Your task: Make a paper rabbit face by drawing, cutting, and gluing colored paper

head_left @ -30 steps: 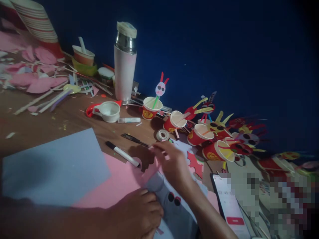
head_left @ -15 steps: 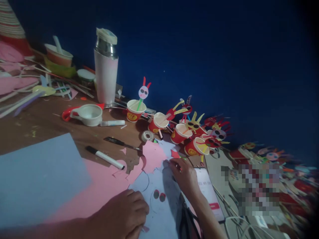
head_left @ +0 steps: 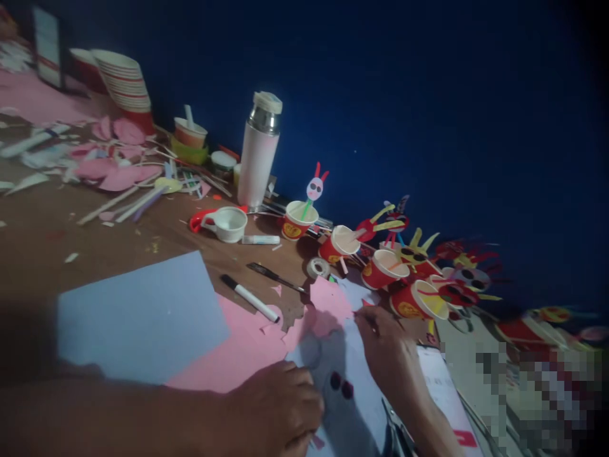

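My left hand rests with curled fingers on a pale sheet of paper at the bottom. A small pinkish scrap peeks out below its fingers, and I cannot see what they hold. Two dark oval pieces with reddish edges lie on the sheet between my hands. My right hand has its fingertips pinched together beside the torn-edged pink paper; anything between them is hidden. Under my right forearm lie dark-handled scissors, partly covered.
A black-capped marker, a black pen and a tape roll lie ahead. Red paper cups with paper figures line the wall beside a flask. A blue-grey sheet lies left, a phone right.
The view has swung left, so everything sits farther right and a phone and stacked cups show at upper left. A shadow now covers the two dark ovals. Both hands keep much the same pose.
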Demonstrator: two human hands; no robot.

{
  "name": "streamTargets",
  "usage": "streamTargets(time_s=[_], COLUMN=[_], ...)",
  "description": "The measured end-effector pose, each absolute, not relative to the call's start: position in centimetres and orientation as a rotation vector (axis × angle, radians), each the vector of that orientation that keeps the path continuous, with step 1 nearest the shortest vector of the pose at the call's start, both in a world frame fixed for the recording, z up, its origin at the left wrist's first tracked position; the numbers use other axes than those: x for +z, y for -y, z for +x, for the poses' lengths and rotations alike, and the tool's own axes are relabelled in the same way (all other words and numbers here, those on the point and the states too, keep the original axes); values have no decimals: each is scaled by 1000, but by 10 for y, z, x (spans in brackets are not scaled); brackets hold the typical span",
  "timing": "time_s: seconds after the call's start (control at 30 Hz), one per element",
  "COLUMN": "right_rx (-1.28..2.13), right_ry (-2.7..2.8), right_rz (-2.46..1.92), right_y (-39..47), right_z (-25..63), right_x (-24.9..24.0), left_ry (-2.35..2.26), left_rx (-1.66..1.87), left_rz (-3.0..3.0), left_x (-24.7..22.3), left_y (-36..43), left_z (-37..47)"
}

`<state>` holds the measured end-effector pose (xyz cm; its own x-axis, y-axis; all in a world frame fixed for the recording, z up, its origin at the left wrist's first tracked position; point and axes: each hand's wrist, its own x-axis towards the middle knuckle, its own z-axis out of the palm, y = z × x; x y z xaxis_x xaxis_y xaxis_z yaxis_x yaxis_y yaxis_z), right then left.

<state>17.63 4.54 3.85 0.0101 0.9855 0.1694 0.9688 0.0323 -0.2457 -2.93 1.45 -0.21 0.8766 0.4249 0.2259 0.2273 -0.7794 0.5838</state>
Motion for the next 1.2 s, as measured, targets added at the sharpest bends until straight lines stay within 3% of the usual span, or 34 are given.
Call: streamTargets(time_s=[0.13,0.3,0.63,1.2], right_rx=[352,284,180,419], right_ry=[2306,2438,2420,2596], right_rz=[-1710,-1677,-1797,-1451], right_y=[-65,-92,-88,-57], right_z=[112,69,69,75], right_x=[40,19,20,23], left_ry=[-431,-478,-479,-513], left_rx=[441,527,528,529], left_rz=[2542,2611,2600,2488], left_x=[-11,-20,-18,-21], left_y=[-14,-9,-8,0], left_z=[-29,-28,-31,-29])
